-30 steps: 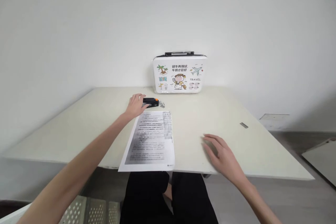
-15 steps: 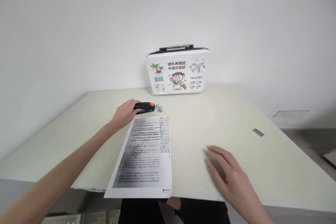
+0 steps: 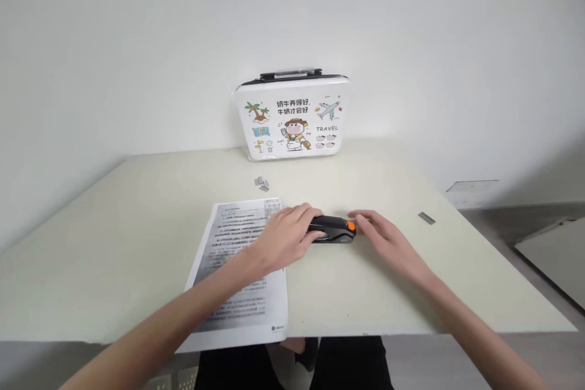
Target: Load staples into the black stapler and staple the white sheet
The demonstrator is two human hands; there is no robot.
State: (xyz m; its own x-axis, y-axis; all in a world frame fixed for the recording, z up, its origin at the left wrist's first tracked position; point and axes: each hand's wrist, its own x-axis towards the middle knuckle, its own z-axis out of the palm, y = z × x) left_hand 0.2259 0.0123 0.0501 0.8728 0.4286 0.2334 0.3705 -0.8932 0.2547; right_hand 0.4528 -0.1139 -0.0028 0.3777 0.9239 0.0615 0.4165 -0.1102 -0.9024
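Observation:
My left hand [image 3: 292, 231] is wrapped round the rear of a black stapler [image 3: 333, 229] with an orange piece at its front end. It holds the stapler crosswise, over the right side of a printed sheet [image 3: 237, 332] and just beyond it. Against the orange end are the bent fingers of my right hand [image 3: 381, 237], closed on that tip; its thumb is hard to make out. My left forearm covers part of the sheet's text. Several small strips of staples [image 3: 262, 183] lie in a little heap behind the sheet.
A white case [image 3: 292, 119] with cartoon prints and a black handle stands against the wall at the back of the pale table [image 3: 114, 244]. One more staple strip [image 3: 426, 218] lies on the right side. The table's front edge runs close to my legs.
My left hand has carried the stapler from beside the staple strips to the right and nearer. My right hand has risen from the table to the stapler's front end. The view has shifted slightly.

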